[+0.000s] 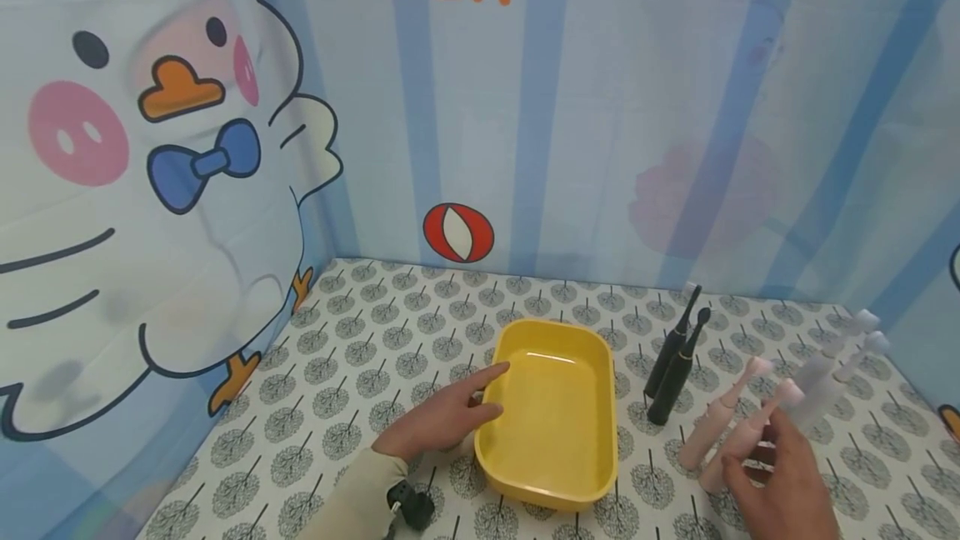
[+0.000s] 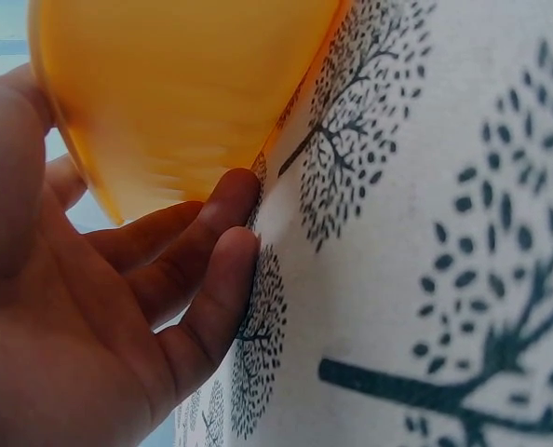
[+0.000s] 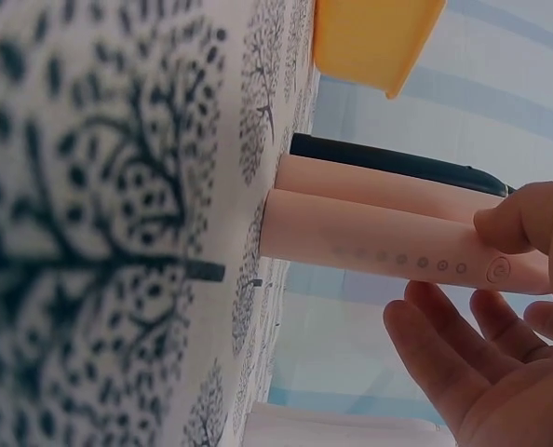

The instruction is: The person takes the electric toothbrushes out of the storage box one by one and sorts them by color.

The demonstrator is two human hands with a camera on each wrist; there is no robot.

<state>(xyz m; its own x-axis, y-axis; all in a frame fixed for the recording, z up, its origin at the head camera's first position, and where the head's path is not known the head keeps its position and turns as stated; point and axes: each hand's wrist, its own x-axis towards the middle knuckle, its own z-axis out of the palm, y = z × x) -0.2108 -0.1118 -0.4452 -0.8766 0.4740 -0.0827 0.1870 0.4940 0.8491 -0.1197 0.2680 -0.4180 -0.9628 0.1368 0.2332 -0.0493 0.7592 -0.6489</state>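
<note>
A yellow tray [image 1: 546, 407] sits on the patterned cloth in the head view. My left hand [image 1: 442, 415] holds its left side, thumb and a finger over the rim; in the left wrist view, other fingers [image 2: 232, 191] curl by the outer wall. My right hand [image 1: 787, 477] is at the nearer of two pink electric toothbrushes [image 1: 738, 448], which stands upright. In the right wrist view my thumb [image 3: 528, 219] lies over its handle [image 3: 379, 237], with fingers on the opposite side. The other pink toothbrush [image 1: 708, 432] stands right beside it.
Two black electric toothbrushes [image 1: 671, 386] stand between the tray and the pink pair. Two pale white ones [image 1: 821, 390] stand beyond my right hand. A tree-print cloth [image 1: 390, 340] covers the table, with a duck-print curtain [image 1: 480, 107] behind.
</note>
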